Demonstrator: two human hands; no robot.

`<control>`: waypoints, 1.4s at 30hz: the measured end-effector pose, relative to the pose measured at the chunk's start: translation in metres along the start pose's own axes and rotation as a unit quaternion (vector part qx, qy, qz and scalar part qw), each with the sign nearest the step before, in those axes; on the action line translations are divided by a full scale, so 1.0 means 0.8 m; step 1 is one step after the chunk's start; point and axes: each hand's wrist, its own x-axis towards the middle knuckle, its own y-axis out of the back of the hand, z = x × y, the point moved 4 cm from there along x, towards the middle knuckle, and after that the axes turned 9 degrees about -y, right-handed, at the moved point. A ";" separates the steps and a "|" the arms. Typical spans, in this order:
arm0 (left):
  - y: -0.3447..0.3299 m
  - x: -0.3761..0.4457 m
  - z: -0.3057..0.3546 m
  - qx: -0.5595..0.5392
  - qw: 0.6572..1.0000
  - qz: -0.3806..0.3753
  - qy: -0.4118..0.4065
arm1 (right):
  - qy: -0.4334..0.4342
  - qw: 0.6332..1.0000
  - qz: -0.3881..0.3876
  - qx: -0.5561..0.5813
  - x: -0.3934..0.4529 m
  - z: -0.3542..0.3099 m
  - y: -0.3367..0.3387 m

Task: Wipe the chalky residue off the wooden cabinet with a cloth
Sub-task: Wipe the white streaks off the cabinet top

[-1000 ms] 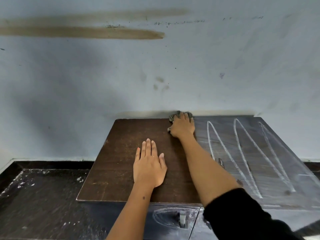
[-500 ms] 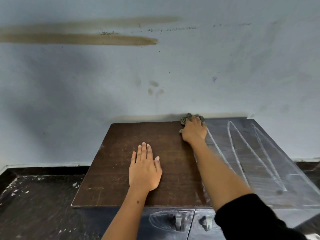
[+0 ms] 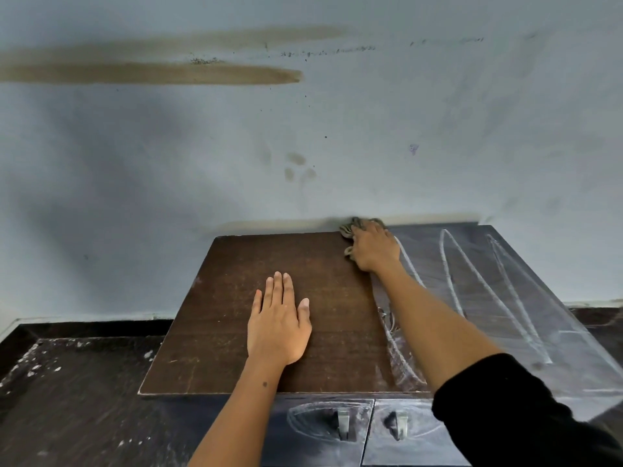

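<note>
Flooring (image 3: 77,399) of dark stone, flecked with white specks, lies at the far left below a grey wall (image 3: 168,170) marked by two long brown smears. Right of it stands the wooden cabinet (image 3: 236,332), whose left half shows clean brown wood. On that clean part the left hand (image 3: 278,326) lies flat, palm down, fingers spread and holding nothing. Farther right, at the back edge against the wall, the right hand (image 3: 374,246) presses down on a bunched cloth (image 3: 349,229), fingers curled over it. Beyond the right forearm the top is greyed by chalky residue (image 3: 472,291) with long white looping lines. Two metal handles (image 3: 344,423) sit on the chalk-smeared cabinet front below.
</note>
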 end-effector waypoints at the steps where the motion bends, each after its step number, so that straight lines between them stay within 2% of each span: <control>1: 0.000 0.000 0.000 -0.002 1.000 -0.004 0.001 | -0.005 1.000 -0.005 0.002 -0.003 0.002 0.002; 8: 0.003 -0.001 0.003 0.004 1.000 -0.015 -0.004 | 0.014 1.000 -0.006 0.025 -0.090 0.009 0.006; 14: 0.002 0.000 0.003 0.006 1.000 -0.026 0.003 | -0.003 0.998 0.053 0.017 -0.216 0.025 -0.004; 23: 0.006 -0.026 0.028 -0.005 0.999 -0.043 0.012 | 0.001 0.999 -0.052 0.018 -0.099 0.006 0.007; 26: 0.004 -0.038 0.048 -0.015 0.999 -0.039 0.027 | 0.000 0.999 -0.029 0.018 -0.129 0.010 0.008; 33: -0.003 -0.051 0.073 -0.023 0.999 0.002 0.041 | -0.003 0.995 0.088 0.042 -0.306 0.033 0.015; 35: -0.001 -0.052 0.071 -0.023 0.999 0.000 0.039 | -0.011 0.998 0.059 0.030 -0.301 0.034 0.016; 42: 0.006 -0.054 0.075 -0.024 0.999 -0.009 0.035 | 0.011 0.999 -0.035 0.030 -0.188 0.016 0.019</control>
